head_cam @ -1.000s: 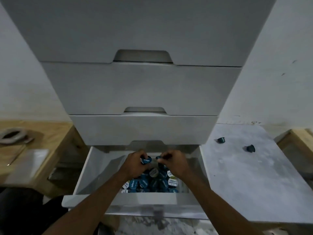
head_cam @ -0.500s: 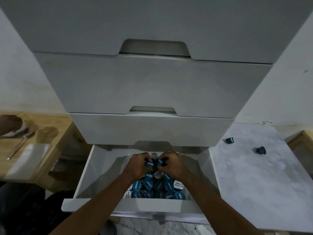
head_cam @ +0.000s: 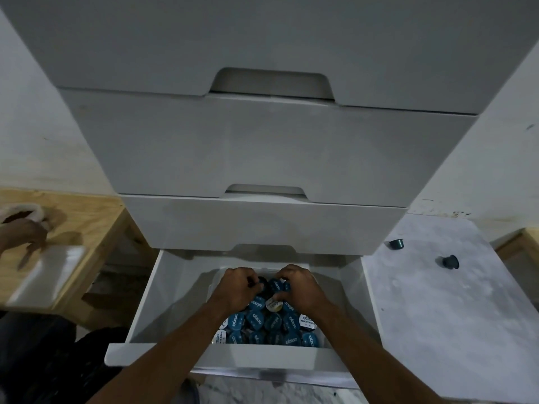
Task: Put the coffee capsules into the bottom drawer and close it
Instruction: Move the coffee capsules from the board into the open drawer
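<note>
The white bottom drawer (head_cam: 163, 295) of the cabinet stands pulled out. Several blue-lidded coffee capsules (head_cam: 262, 322) lie packed together on its right side. Both my hands are down inside it at the far end of the pile. My left hand (head_cam: 236, 290) pinches a dark capsule, and my right hand (head_cam: 300, 285) pinches a blue one beside it. Two more dark capsules, one (head_cam: 397, 244) nearer the cabinet and one (head_cam: 450, 261) further right, lie on the grey marble top to the right.
Three shut white drawers (head_cam: 262, 158) rise above the open one. A wooden surface (head_cam: 87, 225) at the left holds a white board (head_cam: 46, 275) and another person's hand (head_cam: 24, 237). A grey marble top (head_cam: 437, 316) is on the right.
My hands have sunk lower onto the capsule pile at the back of the drawer. The view has moved closer to the cabinet. Another person's hand has come into view at the left.
</note>
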